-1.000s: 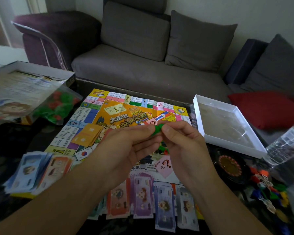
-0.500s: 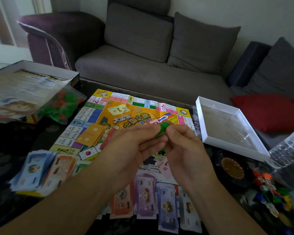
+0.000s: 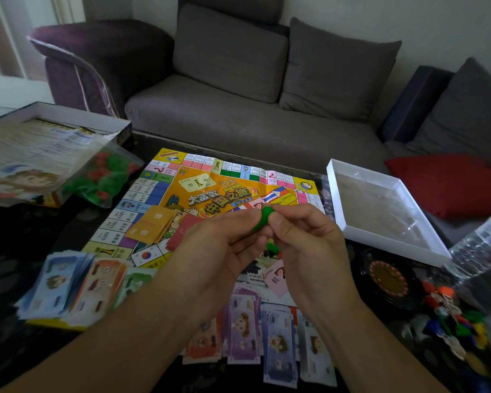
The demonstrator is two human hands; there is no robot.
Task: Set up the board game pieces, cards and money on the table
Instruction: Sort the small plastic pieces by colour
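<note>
Above the middle of the game board (image 3: 165,194), I hold a small green piece (image 3: 262,217) between both hands, lifted clear of the printed squares so I can work on it where I see it best. My left hand (image 3: 224,251) pinches it from one side with thumb and forefinger, and my right hand (image 3: 304,245) closes on it from the other, fingers curled in; each grip is tight on the piece, nothing else in either. I judge I am fitting or separating it, though its exact shape is too small to tell. Another green bit (image 3: 271,246) shows just below, between my palms.

Paper money (image 3: 247,330) lies fanned along the near edge of the desk, within easy reach for dealing, with a further stack (image 3: 68,285) to the left. Orange cards (image 3: 150,226) sit on the board. A bag of red and green pieces (image 3: 105,177) waits beside the box (image 3: 68,117) at far left, unopened as far as I can see, so setup looks partway done.
</note>
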